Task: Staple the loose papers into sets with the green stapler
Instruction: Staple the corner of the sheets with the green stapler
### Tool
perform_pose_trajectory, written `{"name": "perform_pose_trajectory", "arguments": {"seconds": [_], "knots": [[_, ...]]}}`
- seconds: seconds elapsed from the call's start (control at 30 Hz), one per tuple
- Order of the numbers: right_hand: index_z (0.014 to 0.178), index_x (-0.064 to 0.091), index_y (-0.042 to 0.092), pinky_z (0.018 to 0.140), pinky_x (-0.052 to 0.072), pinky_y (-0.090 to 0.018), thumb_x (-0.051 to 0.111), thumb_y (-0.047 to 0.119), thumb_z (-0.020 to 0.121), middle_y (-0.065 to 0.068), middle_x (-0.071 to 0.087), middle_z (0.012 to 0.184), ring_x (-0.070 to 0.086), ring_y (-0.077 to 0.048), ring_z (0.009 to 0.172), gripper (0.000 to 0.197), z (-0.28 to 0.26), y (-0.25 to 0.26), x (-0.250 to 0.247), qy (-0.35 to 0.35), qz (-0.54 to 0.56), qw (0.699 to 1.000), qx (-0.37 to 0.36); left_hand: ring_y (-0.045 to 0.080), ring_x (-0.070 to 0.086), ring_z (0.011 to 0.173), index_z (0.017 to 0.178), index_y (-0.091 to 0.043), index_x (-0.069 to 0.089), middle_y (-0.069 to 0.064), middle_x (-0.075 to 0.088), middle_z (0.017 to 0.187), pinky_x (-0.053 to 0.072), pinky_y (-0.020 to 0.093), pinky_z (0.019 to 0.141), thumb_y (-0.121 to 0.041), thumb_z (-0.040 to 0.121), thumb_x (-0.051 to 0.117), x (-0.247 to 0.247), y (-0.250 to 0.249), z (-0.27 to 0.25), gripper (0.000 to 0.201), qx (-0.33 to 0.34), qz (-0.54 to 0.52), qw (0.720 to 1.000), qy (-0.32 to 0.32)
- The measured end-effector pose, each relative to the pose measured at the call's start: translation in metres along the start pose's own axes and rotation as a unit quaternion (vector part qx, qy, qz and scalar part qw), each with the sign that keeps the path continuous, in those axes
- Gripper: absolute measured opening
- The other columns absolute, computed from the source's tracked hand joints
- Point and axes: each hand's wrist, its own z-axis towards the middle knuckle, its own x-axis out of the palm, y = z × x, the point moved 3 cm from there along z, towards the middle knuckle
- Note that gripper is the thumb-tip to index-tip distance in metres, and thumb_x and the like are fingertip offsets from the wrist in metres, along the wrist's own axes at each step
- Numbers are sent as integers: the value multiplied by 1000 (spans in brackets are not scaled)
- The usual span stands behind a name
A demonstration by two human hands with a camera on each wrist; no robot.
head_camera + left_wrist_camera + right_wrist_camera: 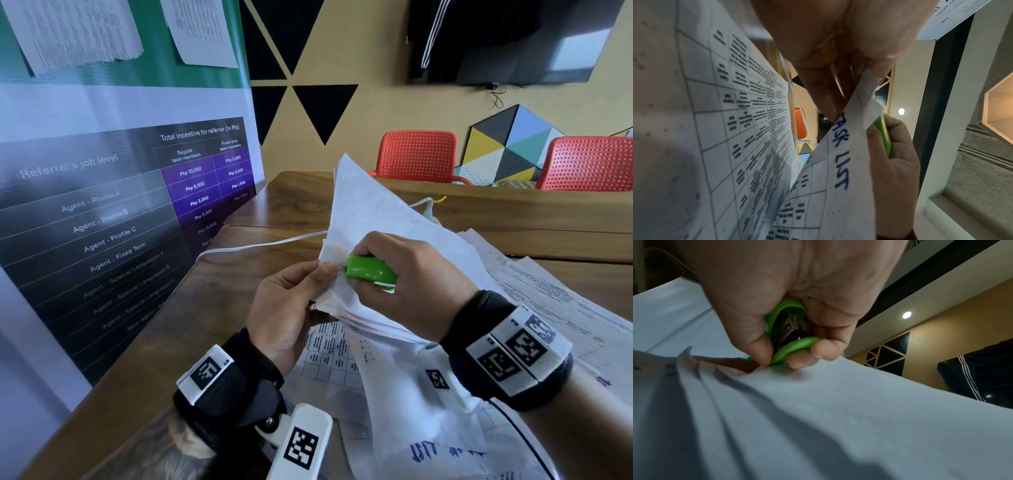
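While my left hand [284, 308] pinches the corner of the papers [373, 219], my right hand [407, 281] grips the green stapler [371, 272].

My right fingers [824, 350] are curled tight around it. It lies sideways above the bench [291, 198], its nose pointing left at the paper corner.

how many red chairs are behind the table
2. One red chair stands behind the table's far edge near the middle of the head view; the second red chair is further right, cut off by the frame edge. More may be out of view.
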Motion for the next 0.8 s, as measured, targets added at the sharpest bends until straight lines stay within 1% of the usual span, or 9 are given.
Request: {"name": "perform_pose_trajectory", "arguments": {"seconds": [0.13, 0.23, 0.3, 0.4, 0.53, 0.63, 0.7, 0.77, 0.8], "knots": [[93, 58, 19, 63, 49, -38, 69, 27, 84, 9, 61, 84, 56, -17, 71, 16, 0, 1, 1, 4, -10, 1000, 0, 22, 70, 66, 85, -4, 79, 18, 75, 83, 58, 30, 59, -16, 75, 73, -1, -1, 0, 17, 15, 13, 1000, -1], [94, 57, 19, 61, 49, -38, 67, 27, 86, 9, 59, 85, 55, -18, 70, 15, 0, 3, 1, 5, -28, 1000, -9, 24, 69, 67, 90, -1, 78, 21, 75, 86, 58, 30, 60, -16, 75, 74, -1, -1, 1, 22, 22, 18, 1000, -2], [95, 57, 19, 61, 48, -37, 66, 27, 86, 9, 59, 85, 55, -17, 70, 15, 0, 4, 2, 5, -30, 1000, -7, 23, 69, 65, 87, -2, 78, 20, 75, 83, 58, 30, 60, -16, 75, 73, 0, -1, 0, 19, 19, 13, 1000, 2], [95, 58, 21, 63, 48, -32, 70, 29, 85, 10, 61, 82, 54, -13, 69, 18, 0, 2, 0, -7, 11, 1000, 19, 21, 67, 64, 84, -5, 79, 17, 74, 80, 57, 30, 57, -19, 74, 73, 2, 4, -2, 18, 8, 18, 1000, 10], [93, 59, 23, 60, 44, -20, 75, 30, 84, 10, 62, 77, 55, -10, 70, 19, 2, -2, -7, -15, 48, 997, 55, 22, 67, 70, 92, -4, 78, 18, 73, 87, 57, 32, 59, -23, 77, 73, 7, 12, -4, 25, 7, 34, 999, 1], [97, 61, 23, 65, 47, -21, 75, 30, 85, 12, 64, 81, 58, -10, 74, 20, 2, -4, -8, -28, 58, 995, 70, 20, 67, 65, 95, -2, 76, 16, 73, 84, 55, 28, 54, -16, 82, 72, 3, 13, -1, 20, -1, 8, 999, -36], [107, 61, 27, 73, 49, -21, 76, 40, 82, 17, 64, 91, 61, -6, 82, 32, 1, -2, -8, -30, 63, 994, 80, 20, 68, 63, 98, -2, 74, 16, 74, 85, 55, 28, 52, -11, 90, 67, -1, 12, 2, 14, -18, -5, 998, -59], [120, 54, 35, 81, 48, -14, 74, 64, 70, 20, 60, 103, 59, 1, 95, 60, 0, 5, -8, 8, 46, 996, 72, 20, 67, 62, 95, -3, 73, 16, 73, 83, 55, 28, 51, -8, 95, 61, -7, 9, 6, 12, -32, -16, 996, -82], [124, 50, 37, 85, 46, -12, 71, 74, 64, 22, 56, 109, 57, 4, 101, 74, -1, 10, -6, 39, 34, 997, 63, 23, 68, 67, 99, -1, 71, 18, 73, 88, 58, 31, 55, -8, 97, 59, -11, 8, 9, 14, -38, -24, 994, -98]]}}
